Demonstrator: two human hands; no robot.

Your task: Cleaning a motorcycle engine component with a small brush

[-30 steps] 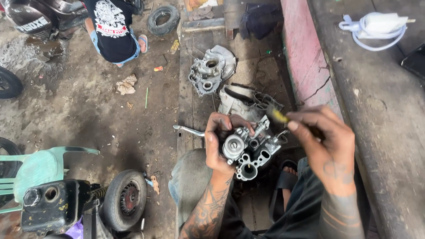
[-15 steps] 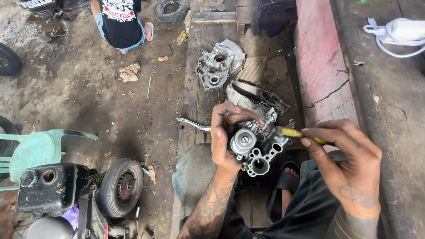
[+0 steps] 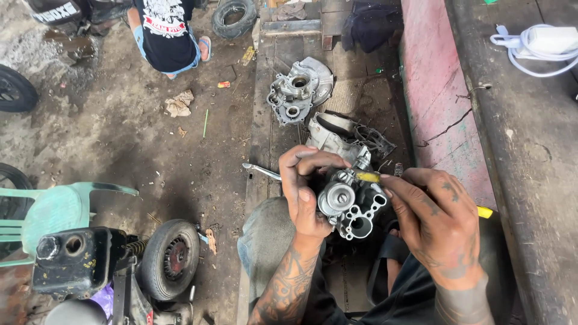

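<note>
My left hand (image 3: 304, 189) grips a grey metal engine part (image 3: 352, 204) with round ports, held above my knee. My right hand (image 3: 430, 219) holds a thin yellow-handled tool (image 3: 367, 177); its yellow tip lies across the top of the part and its other end (image 3: 484, 212) sticks out past my hand. My right fingers rest against the part's right side. Both forearms are tattooed.
Two metal engine casings (image 3: 298, 90) (image 3: 337, 135) lie on the wooden planks ahead, a chrome lever (image 3: 262, 171) beside my left hand. A crouching person (image 3: 165, 33) is at the top left. A green plastic chair (image 3: 54, 210), a small wheel (image 3: 168, 259) and a black tank (image 3: 75, 262) stand to the left. A pink bench (image 3: 445, 120) runs along the right.
My right hand has moved left and closed in on the part, bringing the yellow tool across its top. My left hand has kept its grip throughout.
</note>
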